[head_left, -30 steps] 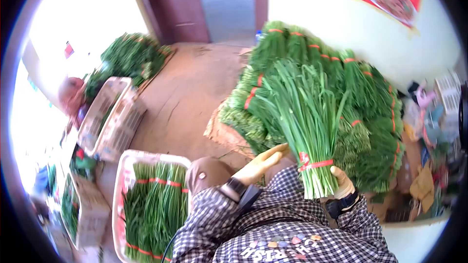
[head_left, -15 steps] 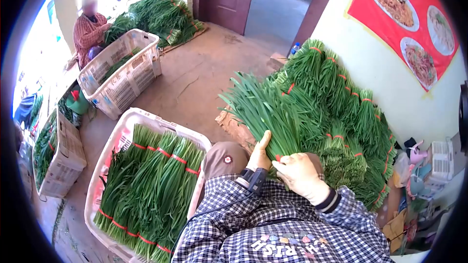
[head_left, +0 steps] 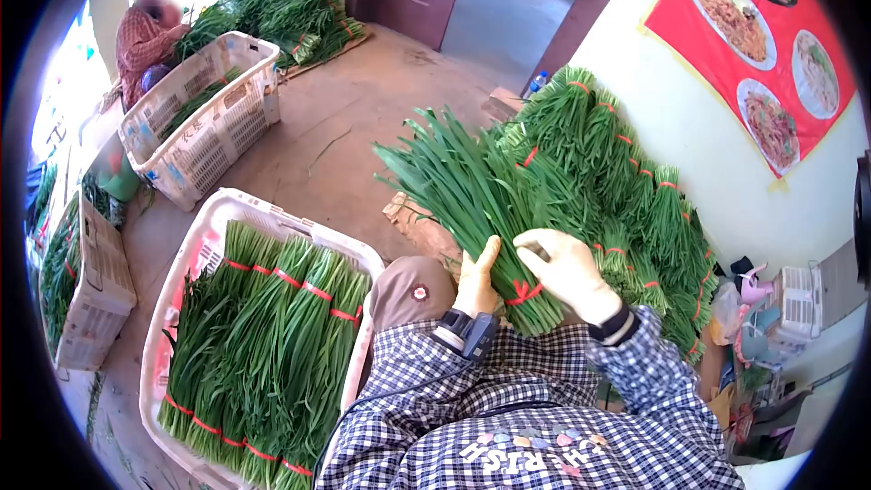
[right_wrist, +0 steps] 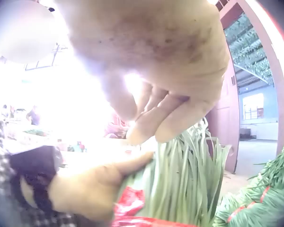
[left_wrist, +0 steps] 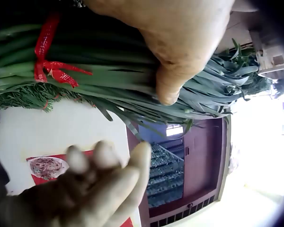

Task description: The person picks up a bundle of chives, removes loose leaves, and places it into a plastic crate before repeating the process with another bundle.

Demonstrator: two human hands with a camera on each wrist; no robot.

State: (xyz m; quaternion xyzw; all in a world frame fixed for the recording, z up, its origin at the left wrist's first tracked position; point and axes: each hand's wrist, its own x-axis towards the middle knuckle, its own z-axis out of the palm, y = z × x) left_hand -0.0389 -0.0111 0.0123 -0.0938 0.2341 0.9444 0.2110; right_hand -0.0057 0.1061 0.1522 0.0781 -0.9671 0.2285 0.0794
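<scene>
A bunch of garlic chives (head_left: 472, 186) slants up and away in front of the person, its cut ends toward the lap. The left hand (head_left: 476, 283) grips it, thumb lying across the leaves in the left wrist view; the other fingers are hidden behind the stalks. Around its lower end runs a red tie (left_wrist: 48, 66), knotted. Just right of the bunch is the right hand (head_left: 572, 274), its fingers loosely bent with nothing between them. The right wrist view shows these bent fingers (right_wrist: 161, 113) just above the leaves, over the left hand's thumb.
A pale crate (head_left: 231, 201) of tied chives stands at the left knee. Beyond are another crate (head_left: 204, 150), a seated person (head_left: 145, 41) and a chive heap (head_left: 281, 9). Many tied bunches (head_left: 626, 172) are piled along the right wall. A doorway (head_left: 494, 23) lies ahead.
The right hand has moved from the tied end to beside the bunch, uncovering the tie. Earlier the bunch stood more upright at the right hand; now the left hand holds it, leaning left.
</scene>
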